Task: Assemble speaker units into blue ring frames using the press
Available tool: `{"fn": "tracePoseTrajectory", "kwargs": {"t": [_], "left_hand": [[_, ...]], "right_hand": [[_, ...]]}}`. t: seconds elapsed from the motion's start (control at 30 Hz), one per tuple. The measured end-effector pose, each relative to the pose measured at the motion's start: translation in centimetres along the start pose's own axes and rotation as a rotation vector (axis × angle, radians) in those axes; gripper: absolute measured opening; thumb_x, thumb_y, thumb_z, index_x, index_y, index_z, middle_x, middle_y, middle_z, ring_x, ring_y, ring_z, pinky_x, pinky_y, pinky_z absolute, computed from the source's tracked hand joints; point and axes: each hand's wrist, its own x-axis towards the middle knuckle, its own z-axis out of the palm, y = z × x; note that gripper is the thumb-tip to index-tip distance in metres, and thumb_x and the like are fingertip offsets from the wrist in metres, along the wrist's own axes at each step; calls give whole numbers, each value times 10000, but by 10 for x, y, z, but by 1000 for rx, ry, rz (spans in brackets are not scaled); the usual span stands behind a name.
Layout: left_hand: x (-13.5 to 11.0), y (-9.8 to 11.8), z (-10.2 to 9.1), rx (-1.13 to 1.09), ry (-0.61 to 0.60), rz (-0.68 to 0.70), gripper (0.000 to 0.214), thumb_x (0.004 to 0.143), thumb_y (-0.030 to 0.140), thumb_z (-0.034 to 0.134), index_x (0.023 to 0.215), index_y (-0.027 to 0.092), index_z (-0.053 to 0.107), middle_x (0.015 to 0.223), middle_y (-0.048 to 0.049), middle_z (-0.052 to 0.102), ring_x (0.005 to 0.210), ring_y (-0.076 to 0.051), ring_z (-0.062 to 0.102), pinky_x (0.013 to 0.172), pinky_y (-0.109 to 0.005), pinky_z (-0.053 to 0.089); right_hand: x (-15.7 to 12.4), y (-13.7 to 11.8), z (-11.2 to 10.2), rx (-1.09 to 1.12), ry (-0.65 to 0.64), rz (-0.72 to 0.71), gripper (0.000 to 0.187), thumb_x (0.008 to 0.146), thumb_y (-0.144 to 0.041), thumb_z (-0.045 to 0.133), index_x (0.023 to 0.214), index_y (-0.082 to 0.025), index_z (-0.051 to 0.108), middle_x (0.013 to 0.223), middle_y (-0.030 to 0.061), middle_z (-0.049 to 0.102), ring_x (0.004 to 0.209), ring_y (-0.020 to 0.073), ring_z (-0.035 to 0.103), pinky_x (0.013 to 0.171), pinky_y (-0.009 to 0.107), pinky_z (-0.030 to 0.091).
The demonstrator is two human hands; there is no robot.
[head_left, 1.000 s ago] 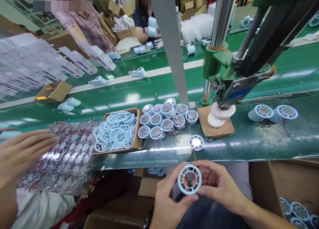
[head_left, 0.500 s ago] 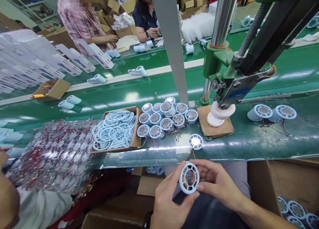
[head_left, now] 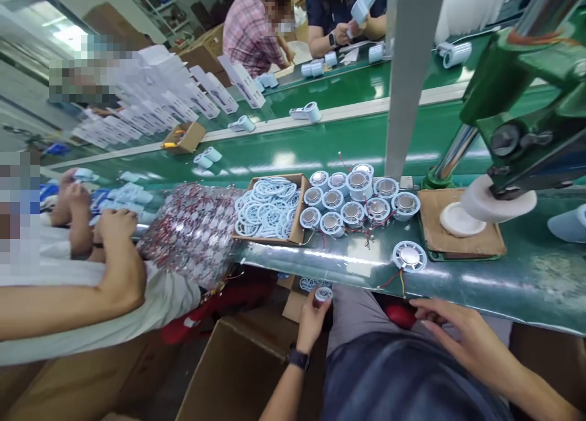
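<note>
My left hand [head_left: 312, 316], with a dark watch on its wrist, is below the bench edge. Its thumb and fingers close on a light blue spoked ring [head_left: 323, 294], held over more rings in a low carton [head_left: 295, 305]. Fingers stretched and apart, my right hand [head_left: 458, 331] hovers empty by the bench edge. Just above it on the bench lies a blue ring with a silver disc [head_left: 409, 256] in its centre, trailing red and yellow wires. Several blue cylinders topped with silver discs [head_left: 353, 213] stand grouped to its left.
A press with a white round pad [head_left: 499, 198] stands at right over a cardboard-covered base [head_left: 430, 226]. A carton of blue rings [head_left: 302, 210] and a bundle of wired discs [head_left: 192, 232] lie left. Co-workers sit at left and across the belt [head_left: 284, 143].
My hands have parted. The left has carried the ring down and left to the low carton; the right has let go and moved right. The view has swung left.
</note>
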Motion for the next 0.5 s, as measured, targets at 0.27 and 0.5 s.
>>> {"fn": "tracePoseTrajectory", "kwargs": {"t": [0.27,0.5], "left_hand": [[17,14,-31,-81,494,92,257,1003,361,597,1104,132,654,992,-58,706,881,-202,698,841,-414,582],[61,138,-110,-30,458,504,378,1068,370,435,1128,98,691,1150,-48,680,1115,-253,666,1000,-440,525]], "right_hand": [[-8,48,-12,-256,343,-102,349,931,-516,587,1052,-232,749,929,70,796,788,235,782,712,275,651],[38,21,-11,-97,535,-20,207,970,-402,566,1056,-263,694,791,57,759,621,154,728,660,169,599]]}}
